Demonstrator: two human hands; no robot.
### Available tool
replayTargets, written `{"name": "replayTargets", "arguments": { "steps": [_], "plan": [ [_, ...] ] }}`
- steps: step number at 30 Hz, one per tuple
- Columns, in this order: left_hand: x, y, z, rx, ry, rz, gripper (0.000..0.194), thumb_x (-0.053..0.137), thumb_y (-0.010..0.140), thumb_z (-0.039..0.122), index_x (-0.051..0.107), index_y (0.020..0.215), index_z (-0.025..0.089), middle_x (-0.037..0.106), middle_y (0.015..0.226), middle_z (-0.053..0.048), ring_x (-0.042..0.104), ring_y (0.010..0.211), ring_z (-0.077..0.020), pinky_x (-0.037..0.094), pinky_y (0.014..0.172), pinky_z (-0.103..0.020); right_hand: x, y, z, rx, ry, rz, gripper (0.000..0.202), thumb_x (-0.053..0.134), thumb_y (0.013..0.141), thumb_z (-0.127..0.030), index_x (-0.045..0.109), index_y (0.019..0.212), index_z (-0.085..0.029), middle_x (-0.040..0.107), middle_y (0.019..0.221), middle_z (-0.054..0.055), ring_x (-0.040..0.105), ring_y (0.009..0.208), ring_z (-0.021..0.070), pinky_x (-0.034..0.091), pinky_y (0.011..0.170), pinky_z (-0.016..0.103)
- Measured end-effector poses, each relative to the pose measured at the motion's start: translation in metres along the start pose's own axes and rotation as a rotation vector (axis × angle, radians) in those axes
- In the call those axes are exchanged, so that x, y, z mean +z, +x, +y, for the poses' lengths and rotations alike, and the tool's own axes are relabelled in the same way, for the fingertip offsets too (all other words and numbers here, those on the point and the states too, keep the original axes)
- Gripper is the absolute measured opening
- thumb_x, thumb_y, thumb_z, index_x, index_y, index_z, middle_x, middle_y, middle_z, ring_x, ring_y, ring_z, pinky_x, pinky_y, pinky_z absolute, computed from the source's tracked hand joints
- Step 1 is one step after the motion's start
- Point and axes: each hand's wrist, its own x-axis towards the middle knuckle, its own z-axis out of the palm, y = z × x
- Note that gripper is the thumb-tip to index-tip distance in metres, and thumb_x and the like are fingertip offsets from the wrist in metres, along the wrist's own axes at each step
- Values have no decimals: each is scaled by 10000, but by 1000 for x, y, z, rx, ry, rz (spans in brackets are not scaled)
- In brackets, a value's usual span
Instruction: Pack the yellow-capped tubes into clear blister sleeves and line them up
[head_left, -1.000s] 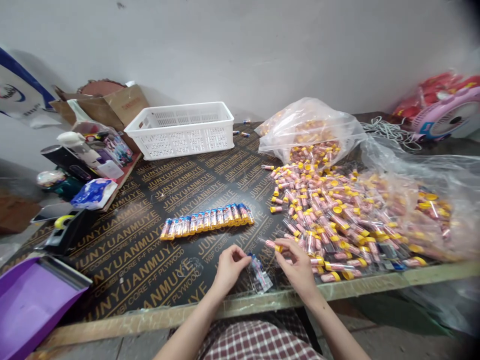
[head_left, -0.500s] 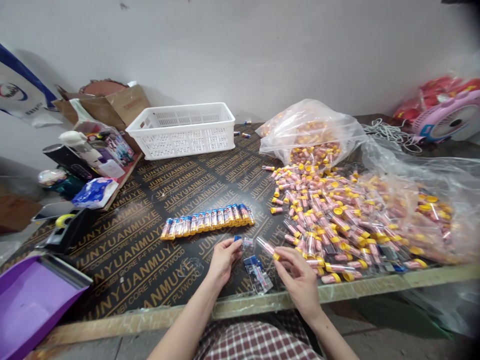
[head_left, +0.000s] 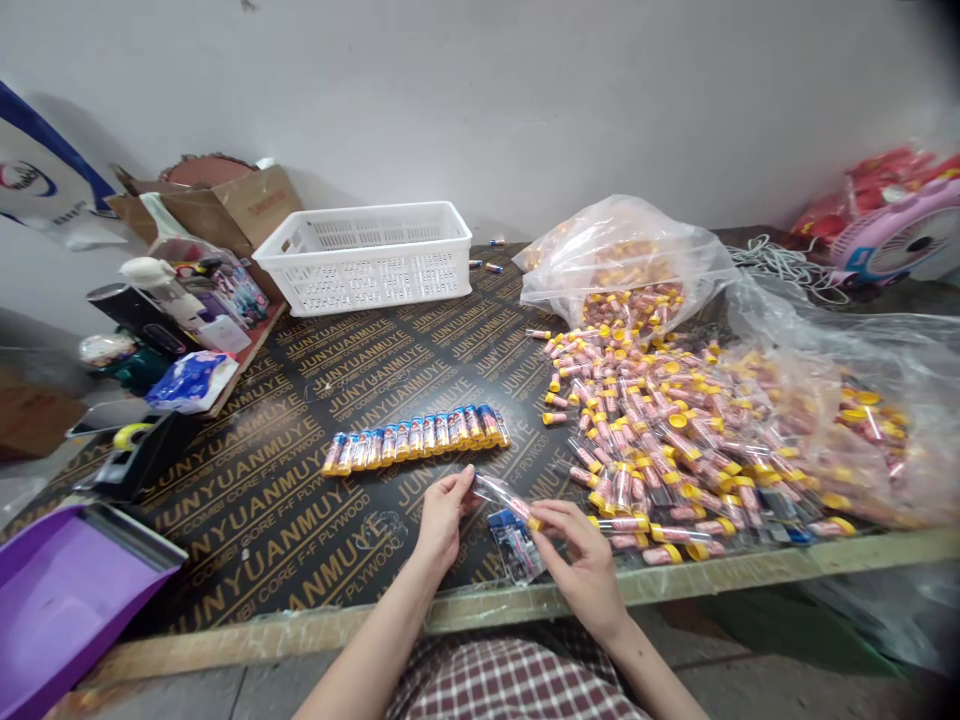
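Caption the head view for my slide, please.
Right hand holding a yellow-capped tube, left hand at its clear end, a row of blue-topped tubes beyond.

Clear lane across the middle of the desk [head_left: 390, 370], crowding at both sides
I could pass between the white basket [head_left: 367, 280] and the row of tubes [head_left: 416, 438]. The heap of pink tubes [head_left: 645, 410] and the plastic bag [head_left: 622, 245] block my right; the tape dispenser [head_left: 139, 455] and purple dustpan [head_left: 67, 600] crowd my left. The held tube [head_left: 514, 503] bridges the gap between my hands.
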Motion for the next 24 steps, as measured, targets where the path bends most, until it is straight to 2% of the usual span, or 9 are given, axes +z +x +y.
{"name": "replayTargets", "arguments": {
  "steps": [3, 6, 9, 11, 13, 16, 17, 20, 24],
  "plan": [
    [4, -5, 1, 28, -1, -114, 306, 778, 589, 360, 624, 724, 131, 639, 669, -11, 577, 602, -96, 481, 598, -209, 2, 0, 0, 25, 60, -59, 228, 506, 854, -180, 639, 1031, -236, 589, 1053, 83, 585, 973, 201, 537, 764, 312],
    [8, -10, 4, 1, -19, -183, 386, 800, 573, 291, 591, 873, 166, 650, 677, 0, 597, 611, -115, 501, 626, -248, 3, 2, 2, 36, 79, -80, 262, 469, 855, -154, 632, 1038, -245, 592, 1015, 72, 596, 930, 193, 541, 728, 301],
    [11, -15, 7, -44, 14, -238, 419, 803, 569, 287, 600, 908, 148, 673, 733, -33, 610, 623, -125, 502, 627, -252, 4, 4, 5, 21, 49, -107, 363, 476, 818, -122, 574, 1137, -264, 571, 998, 63, 597, 860, 180, 546, 719, 315],
    [12, -19, 8, -90, 69, -307, 377, 796, 578, 311, 634, 851, 108, 676, 756, -64, 613, 631, -131, 500, 633, -252, 4, 7, 6, -25, -11, -89, 500, 509, 767, -100, 495, 1233, -279, 533, 1096, 71, 577, 936, 198, 530, 801, 359],
    [14, -24, 7, -141, 121, -376, 348, 777, 601, 344, 659, 793, 79, 670, 729, -76, 602, 612, -125, 493, 624, -243, 3, 9, 7, -71, -28, -76, 651, 531, 715, -83, 389, 1317, -286, 431, 1279, 83, 521, 1081, 229, 490, 896, 404],
    [17, -31, 6, -192, 163, -424, 343, 765, 612, 371, 676, 761, 74, 658, 685, -62, 576, 568, -105, 472, 583, -223, 2, 11, 7, -99, 46, -146, 789, 523, 659, -60, 270, 1374, -278, 250, 1442, 78, 421, 1226, 256, 429, 984, 431],
    [17, -33, 5, -201, 172, -429, 339, 769, 605, 371, 676, 749, 78, 655, 676, -54, 573, 560, -102, 466, 572, -218, 1, 12, 8, -100, 72, -182, 806, 514, 646, -54, 258, 1379, -271, 253, 1447, 78, 406, 1244, 257, 415, 1001, 431],
    [18, -36, 2, -220, 184, -426, 329, 786, 579, 362, 666, 721, 92, 650, 658, -40, 579, 553, -107, 460, 556, -217, 1, 10, 9, -95, 121, -247, 798, 494, 624, -49, 282, 1369, -242, 384, 1378, 86, 427, 1237, 250, 404, 1017, 413],
    [17, -37, 0, -233, 188, -435, 327, 786, 581, 355, 650, 726, 95, 651, 658, -41, 587, 549, -110, 464, 553, -219, 3, 8, 9, -80, 168, -223, 772, 494, 620, -56, 308, 1350, -222, 445, 1325, 95, 477, 1192, 241, 427, 999, 391]
  ]
}}
